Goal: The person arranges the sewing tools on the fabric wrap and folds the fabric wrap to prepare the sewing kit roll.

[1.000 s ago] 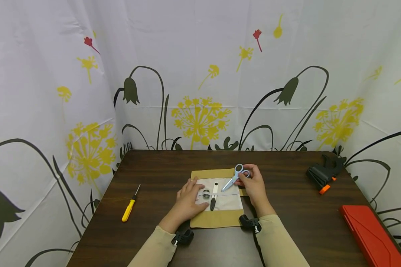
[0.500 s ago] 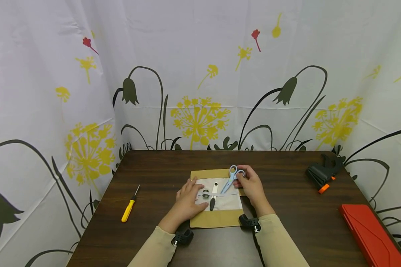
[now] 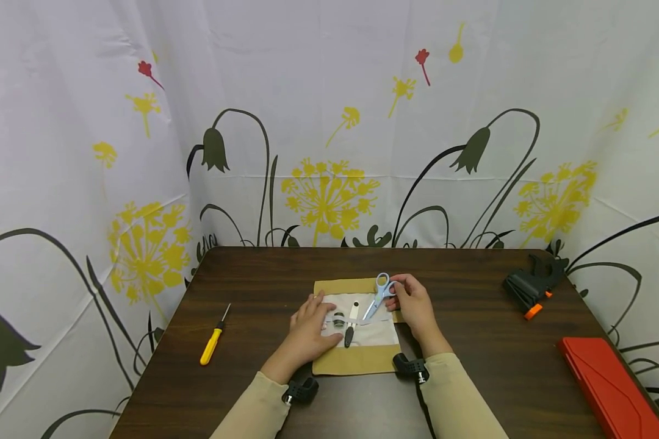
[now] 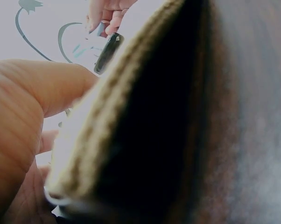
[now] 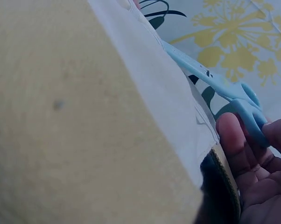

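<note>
A tan cloth pouch (image 3: 354, 361) lies spread out with its white lining up, a thin pale strap (image 3: 385, 318) crossing it. My right hand (image 3: 419, 308) pinches one handle loop of light-blue scissors (image 5: 245, 105) between thumb and fingers. The blades point down-left, their tips at the strap; whether they pass beneath it I cannot tell. My left hand (image 3: 307, 329) rests along the pouch's left side, fingers spread and its thumb (image 4: 61, 86) over the lining. Between the hands sit a slim white tool with a dark end (image 3: 351, 326) and a small round dark-and-pale piece (image 3: 338, 319).
A yellow-handled screwdriver (image 3: 211, 346) lies on the dark wooden table (image 3: 263, 280) to the left. Far right are a black tool with orange tips (image 3: 532, 283) and a red case (image 3: 615, 390). A patterned curtain (image 3: 329, 122) hangs behind the table.
My right hand has shifted slightly left with the scissors, which now stand steeper, their tips lower at the strap. The left hand has stayed where it was on the pouch.
</note>
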The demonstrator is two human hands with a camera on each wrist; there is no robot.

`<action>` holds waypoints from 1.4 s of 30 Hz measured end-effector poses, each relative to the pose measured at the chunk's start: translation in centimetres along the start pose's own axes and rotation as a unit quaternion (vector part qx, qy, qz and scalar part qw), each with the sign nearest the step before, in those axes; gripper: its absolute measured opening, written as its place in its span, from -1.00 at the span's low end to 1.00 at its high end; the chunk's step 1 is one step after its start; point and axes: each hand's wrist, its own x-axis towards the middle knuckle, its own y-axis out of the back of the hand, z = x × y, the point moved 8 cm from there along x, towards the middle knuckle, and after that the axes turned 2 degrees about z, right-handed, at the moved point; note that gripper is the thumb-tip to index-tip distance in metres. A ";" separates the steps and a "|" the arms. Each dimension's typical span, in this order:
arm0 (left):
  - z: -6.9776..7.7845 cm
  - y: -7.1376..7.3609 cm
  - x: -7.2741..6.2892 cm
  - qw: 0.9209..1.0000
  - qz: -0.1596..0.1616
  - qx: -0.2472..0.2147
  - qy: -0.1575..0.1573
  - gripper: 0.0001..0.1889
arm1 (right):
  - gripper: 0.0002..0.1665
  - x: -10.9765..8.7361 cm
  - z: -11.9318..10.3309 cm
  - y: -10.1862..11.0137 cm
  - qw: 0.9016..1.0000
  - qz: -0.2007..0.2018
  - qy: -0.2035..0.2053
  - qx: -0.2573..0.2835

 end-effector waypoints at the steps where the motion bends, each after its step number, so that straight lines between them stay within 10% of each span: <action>1: 0.0 0.0 0.0 1.000 0.000 0.000 0.000 -0.31 | -0.76 0.0 0.0 0.0 1.000 0.001 0.000 0.002; 20: 0.3 0.2 0.1 1.000 0.006 0.008 -0.007 -0.31 | -0.73 0.2 -0.3 -0.5 0.995 -0.030 0.043 -0.090; 42: 0.2 0.1 0.1 1.000 0.004 0.010 -0.001 -0.31 | -0.66 -0.6 -0.7 -1.9 0.958 -0.116 0.111 -0.240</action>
